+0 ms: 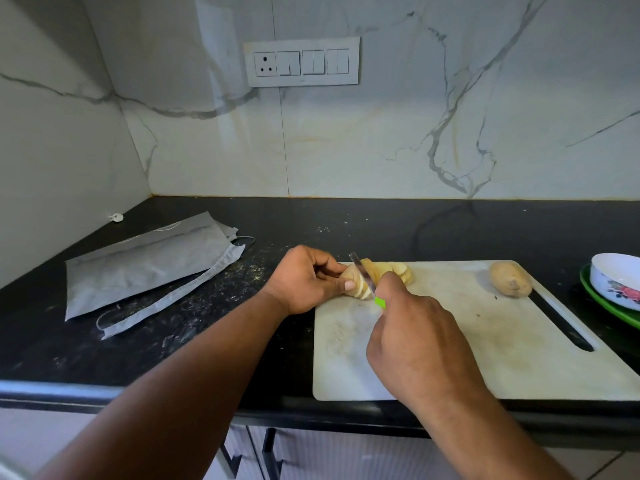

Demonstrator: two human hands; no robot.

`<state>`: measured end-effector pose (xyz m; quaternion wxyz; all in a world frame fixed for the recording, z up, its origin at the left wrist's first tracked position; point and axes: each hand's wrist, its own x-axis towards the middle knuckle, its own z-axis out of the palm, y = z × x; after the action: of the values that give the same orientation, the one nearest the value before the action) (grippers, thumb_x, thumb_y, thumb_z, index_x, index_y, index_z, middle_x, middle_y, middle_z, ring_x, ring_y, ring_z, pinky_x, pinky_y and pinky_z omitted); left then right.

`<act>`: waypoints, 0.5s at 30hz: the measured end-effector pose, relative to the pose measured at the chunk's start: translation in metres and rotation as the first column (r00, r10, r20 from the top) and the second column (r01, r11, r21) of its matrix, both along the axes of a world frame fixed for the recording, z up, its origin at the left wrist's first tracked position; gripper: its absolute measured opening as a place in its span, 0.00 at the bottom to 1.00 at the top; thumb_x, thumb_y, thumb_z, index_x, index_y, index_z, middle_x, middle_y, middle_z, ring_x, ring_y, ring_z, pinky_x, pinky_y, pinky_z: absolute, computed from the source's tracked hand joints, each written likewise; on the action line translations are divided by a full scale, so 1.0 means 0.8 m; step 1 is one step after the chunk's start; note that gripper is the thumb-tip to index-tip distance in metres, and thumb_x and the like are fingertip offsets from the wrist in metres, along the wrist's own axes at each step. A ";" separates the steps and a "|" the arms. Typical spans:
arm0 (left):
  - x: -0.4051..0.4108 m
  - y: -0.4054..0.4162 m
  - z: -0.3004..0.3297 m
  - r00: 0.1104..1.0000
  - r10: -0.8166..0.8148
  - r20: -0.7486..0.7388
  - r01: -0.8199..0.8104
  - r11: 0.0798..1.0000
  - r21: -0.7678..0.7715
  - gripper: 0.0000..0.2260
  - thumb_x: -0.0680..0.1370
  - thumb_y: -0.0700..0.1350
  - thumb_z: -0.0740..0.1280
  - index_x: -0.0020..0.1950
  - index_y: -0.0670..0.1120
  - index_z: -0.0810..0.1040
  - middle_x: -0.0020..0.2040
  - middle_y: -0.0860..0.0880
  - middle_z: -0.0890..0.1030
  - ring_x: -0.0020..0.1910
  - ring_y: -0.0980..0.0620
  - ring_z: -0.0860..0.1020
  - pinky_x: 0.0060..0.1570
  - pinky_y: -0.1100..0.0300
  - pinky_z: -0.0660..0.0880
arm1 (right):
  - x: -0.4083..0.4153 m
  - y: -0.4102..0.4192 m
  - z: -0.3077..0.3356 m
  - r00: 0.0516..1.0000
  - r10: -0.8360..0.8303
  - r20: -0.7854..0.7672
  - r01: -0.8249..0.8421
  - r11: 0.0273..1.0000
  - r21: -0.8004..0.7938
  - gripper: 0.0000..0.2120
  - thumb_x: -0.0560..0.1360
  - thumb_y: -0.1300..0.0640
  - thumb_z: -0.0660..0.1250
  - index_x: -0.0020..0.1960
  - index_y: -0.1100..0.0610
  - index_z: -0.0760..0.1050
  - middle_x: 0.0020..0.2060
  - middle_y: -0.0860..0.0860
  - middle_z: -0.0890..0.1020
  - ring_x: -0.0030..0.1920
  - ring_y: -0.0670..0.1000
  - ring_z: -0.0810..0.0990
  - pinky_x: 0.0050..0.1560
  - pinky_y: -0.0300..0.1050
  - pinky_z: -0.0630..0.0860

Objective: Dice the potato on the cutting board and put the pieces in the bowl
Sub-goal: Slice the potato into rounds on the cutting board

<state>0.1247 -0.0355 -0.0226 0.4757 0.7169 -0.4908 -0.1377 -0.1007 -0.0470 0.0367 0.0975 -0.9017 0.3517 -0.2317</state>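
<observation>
Hands work at the far left corner of a pale rectangular plastic cutting board (485,341). The left hand (304,280) curls its fingers around the uncut end of a peeled, pale yellow potato (360,282), already partly sliced into rounds. The right hand (415,344) grips a green-handled knife (363,277), blade set into the potato. To slice well, keep fingertips tucked back and cuts even, then stack rounds for dicing. A second, unpeeled brown potato (510,279) lies near the board's far right corner. Beyond the right edge sits a white floral bowl (614,276), with no pieces visible inside. The countertop (173,341) is speckled black stone with grey paper bags (145,268) at left; the wall is white marble with a switch panel (301,62).
</observation>
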 end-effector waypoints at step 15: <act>0.000 0.000 -0.002 0.998 -0.047 -0.049 0.046 0.999 -0.019 0.06 0.71 0.43 0.82 0.45 0.46 0.88 0.45 0.52 0.88 0.49 0.51 0.87 0.53 0.55 0.83 | 0.022 -0.007 -0.006 1.000 0.018 0.009 -0.019 0.998 0.061 0.17 0.77 0.58 0.63 0.63 0.47 0.65 0.33 0.43 0.68 0.30 0.42 0.67 0.25 0.37 0.57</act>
<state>0.1251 -0.0353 -0.0240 0.4910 0.6973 -0.4964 -0.1620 -0.0830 -0.0528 0.0320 0.1288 -0.9005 0.3498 -0.2238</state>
